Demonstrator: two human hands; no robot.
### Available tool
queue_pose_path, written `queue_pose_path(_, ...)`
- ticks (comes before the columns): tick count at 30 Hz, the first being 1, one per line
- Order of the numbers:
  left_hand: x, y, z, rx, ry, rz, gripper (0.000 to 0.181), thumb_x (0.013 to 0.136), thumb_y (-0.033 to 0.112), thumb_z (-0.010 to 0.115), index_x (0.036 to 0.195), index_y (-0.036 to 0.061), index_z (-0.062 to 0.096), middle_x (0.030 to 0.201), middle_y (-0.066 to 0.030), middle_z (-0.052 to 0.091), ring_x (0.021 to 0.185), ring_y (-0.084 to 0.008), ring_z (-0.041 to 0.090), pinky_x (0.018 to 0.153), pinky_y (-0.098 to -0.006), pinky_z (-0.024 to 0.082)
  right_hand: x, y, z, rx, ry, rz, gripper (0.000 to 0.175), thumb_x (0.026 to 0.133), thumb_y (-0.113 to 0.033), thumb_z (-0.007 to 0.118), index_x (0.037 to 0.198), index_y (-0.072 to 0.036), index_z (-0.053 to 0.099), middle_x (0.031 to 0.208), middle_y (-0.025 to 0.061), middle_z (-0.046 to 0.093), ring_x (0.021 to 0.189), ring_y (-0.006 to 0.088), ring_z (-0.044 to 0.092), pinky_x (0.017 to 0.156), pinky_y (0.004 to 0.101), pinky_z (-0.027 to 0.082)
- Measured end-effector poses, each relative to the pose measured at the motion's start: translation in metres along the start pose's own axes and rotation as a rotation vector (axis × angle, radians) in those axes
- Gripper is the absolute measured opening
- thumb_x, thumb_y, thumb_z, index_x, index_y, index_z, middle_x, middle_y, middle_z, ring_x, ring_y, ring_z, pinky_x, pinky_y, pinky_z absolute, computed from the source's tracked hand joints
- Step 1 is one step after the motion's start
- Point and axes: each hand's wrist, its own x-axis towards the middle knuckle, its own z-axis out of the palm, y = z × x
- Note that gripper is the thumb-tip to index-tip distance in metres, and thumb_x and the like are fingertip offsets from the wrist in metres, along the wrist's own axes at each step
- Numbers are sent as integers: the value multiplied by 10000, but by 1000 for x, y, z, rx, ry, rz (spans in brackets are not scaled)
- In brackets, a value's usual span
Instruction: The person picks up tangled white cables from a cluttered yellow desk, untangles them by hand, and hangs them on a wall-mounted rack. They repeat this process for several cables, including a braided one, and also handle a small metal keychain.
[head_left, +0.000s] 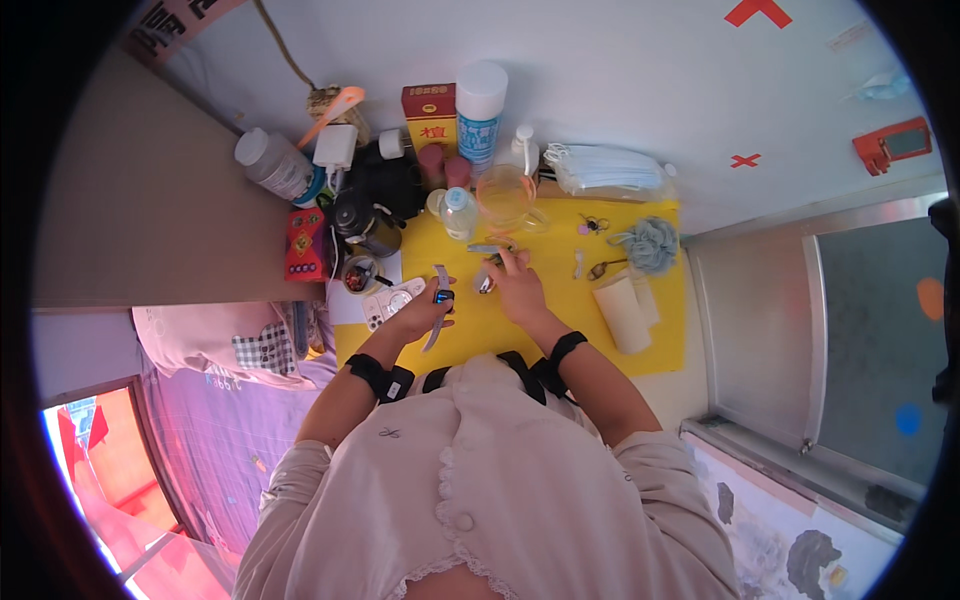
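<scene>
My left hand (415, 313) grips a smartwatch (443, 296) with a pale strap; its dark screen is lit, and the strap hangs loose at both ends. Under that hand lies a white phone (396, 301) with several camera lenses. My right hand (517, 291) is over the yellow tabletop (555, 337), fingers bent. Close beside its thumb is a small shiny item (485, 284), too small to identify; I cannot tell whether the fingers hold it. Just beyond the fingertips lies a thin grey-blue item (486, 248), partly hidden.
Behind the hands stand a glass pitcher (504, 199), a clear bottle (458, 215), a spray can (480, 112) and a dark thermos (364, 221). To the right lie a paper roll (622, 313), a grey bath pouf (651, 246), keys (594, 223) and packaged face masks (607, 171). A small jar (362, 275) stands left.
</scene>
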Motion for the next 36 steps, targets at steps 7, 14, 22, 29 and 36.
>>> queue_pose_path(7,46,-27,2,154,281,75,499,891,108,704,1318,91,445,1050,-50,547,892,-160,576,816,-341,532,2,17,3,167,47,-2,465,771,3,593,1217,-128,585,1285,162,508,1179,363,522,807,433,516)
queue_pose_path(14,59,-36,-6,605,455,193,535,765,180,824,1171,-2,527,933,-83,652,846,-177,636,766,-314,527,-19,83,-22,-363,287,501,286,801,-130,652,1059,-37,568,1025,123,597,975,332,576,879,439,441)
queue_pose_path(22,-8,43,-11,404,164,25,464,855,196,753,1221,8,537,987,-81,648,897,-163,634,777,-279,521,-13,95,-19,141,11,756,240,876,-160,670,1061,-43,570,875,95,667,813,273,648,755,409,527)
queue_pose_path(29,-121,151,44,51,-337,258,385,944,192,676,1251,6,538,1116,-103,649,1080,-185,629,896,-328,536,-12,-13,-154,1576,-68,282,200,909,-17,619,1081,-62,527,957,91,674,871,153,666,768,288,542)
queue_pose_path(36,-155,182,101,-205,-189,414,198,902,89,719,1008,36,561,976,-88,691,835,-160,698,744,-256,571,1,-112,-226,1437,148,-105,247,848,83,607,1020,-48,486,1003,109,660,953,161,644,850,296,530)
